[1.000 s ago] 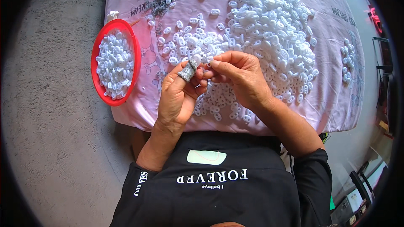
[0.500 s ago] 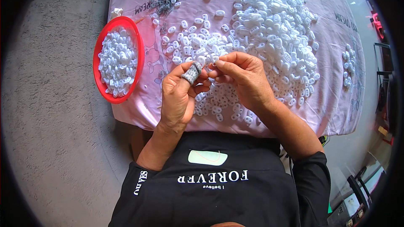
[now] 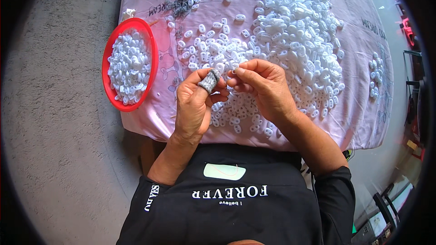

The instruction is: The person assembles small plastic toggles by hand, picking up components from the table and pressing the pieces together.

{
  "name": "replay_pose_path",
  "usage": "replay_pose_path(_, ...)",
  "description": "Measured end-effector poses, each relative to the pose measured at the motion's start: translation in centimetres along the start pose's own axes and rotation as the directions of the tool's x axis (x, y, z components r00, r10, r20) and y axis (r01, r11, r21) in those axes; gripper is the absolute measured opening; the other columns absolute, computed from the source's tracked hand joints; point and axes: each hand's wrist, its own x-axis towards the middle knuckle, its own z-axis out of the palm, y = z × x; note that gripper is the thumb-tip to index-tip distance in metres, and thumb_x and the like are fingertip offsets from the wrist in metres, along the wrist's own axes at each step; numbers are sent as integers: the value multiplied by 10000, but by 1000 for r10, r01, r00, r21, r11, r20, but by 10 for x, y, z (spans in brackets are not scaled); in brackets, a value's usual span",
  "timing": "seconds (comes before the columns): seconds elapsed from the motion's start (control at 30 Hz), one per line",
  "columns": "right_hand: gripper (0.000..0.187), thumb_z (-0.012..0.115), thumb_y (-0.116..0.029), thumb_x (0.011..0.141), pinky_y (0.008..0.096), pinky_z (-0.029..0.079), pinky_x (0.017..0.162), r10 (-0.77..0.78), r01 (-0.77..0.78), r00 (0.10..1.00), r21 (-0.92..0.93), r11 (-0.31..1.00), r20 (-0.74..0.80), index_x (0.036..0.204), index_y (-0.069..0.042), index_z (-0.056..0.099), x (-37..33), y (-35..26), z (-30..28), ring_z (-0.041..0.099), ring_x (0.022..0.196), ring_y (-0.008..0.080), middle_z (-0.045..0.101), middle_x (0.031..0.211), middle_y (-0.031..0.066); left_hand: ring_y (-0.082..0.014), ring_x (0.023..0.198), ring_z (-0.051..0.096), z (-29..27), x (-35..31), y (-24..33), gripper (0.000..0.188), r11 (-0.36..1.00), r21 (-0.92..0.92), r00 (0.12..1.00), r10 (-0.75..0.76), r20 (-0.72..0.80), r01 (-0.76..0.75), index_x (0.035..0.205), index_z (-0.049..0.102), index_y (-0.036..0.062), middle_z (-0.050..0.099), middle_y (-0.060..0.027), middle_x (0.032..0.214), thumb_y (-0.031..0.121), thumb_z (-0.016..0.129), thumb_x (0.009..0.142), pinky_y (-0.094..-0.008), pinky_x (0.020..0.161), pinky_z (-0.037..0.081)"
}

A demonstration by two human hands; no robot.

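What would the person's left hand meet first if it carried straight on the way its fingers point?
Probably the right hand: the left hand, grey cover on its thumb, points up-right at those fingertips, nearly touching. Depth is unclear; it could instead pass over the white plastic pieces.

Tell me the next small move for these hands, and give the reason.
Probably drop the small white piece pinched between the two hands into the red bowl at the left. The left hand, with a grey sleeve on its thumb, and the right hand meet at that piece above the pink cloth; the bowl already holds similar white pieces, while a big loose heap lies ahead.
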Motion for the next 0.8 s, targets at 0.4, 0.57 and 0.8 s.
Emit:
replay_pose_path(0.4, 102, 582, -102, 910, 231, 522, 700, -14, 13, 1000, 32, 999, 23, 958, -15, 607, 1, 0, 0, 662, 802, 134, 672, 937, 121, -134, 727, 636, 8, 1, 8, 136, 899, 420, 985, 162, -65, -120, 1000, 587, -15, 650, -73, 834, -11, 510, 887, -256, 669, 528)
replay_pose_path(0.57, 115, 557, -124, 929, 240, 520, 724, -5, 3, 999, 31, 1000, 52, 979, -23, 583, 0, -1, 1, 661, 831, 143, 668, 976, 121, -125, 749, 646, 14, -3, 9, 145, 570, 758, 912, 401, 82, -318, 941, 603, -23, 649, -72, 817, -67, 588, 804, -252, 686, 515)
replay_pose_path(0.8, 124, 556, -158, 933, 263, 515, 741, 8, -1, 995, -72, 997, 98, 977, -47, 590, 0, -4, 1, 658, 860, 150, 666, 1013, 98, -169, 794, 646, 9, 1, 19, 203, 358, 816, 843, 469, 264, -454, 913, 603, 3, 626, -89, 864, -99, 609, 737, -275, 711, 531)
